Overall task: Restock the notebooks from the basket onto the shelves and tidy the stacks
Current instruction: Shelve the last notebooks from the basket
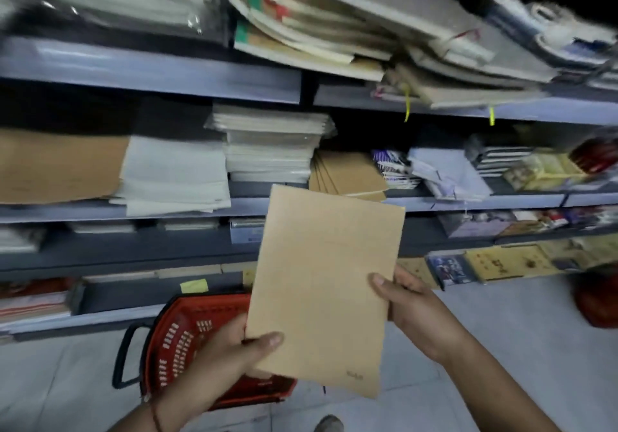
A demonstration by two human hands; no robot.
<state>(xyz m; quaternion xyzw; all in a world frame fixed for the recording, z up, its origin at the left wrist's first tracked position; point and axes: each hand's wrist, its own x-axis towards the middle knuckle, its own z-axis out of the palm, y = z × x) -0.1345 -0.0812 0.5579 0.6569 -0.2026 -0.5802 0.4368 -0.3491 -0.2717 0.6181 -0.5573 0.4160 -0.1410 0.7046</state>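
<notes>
Both hands hold one brown notebook [326, 291] up before the shelves [150, 80]: the left hand [230, 354] pinches its lower edge at seven o'clock, thumb on the cover, and the right hand [411, 304] grips the side at three o'clock. The fingers behind are hidden. The red basket [187, 334] sits on the floor below, half covered by the notebook and wrist. A like brown stack [347, 174] lies at twelve o'clock; the upper piles are blurred.

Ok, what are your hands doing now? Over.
Left hand and right hand both grip brown notebook. Matching stack ahead on shelf. Nothing blocking.
</notes>
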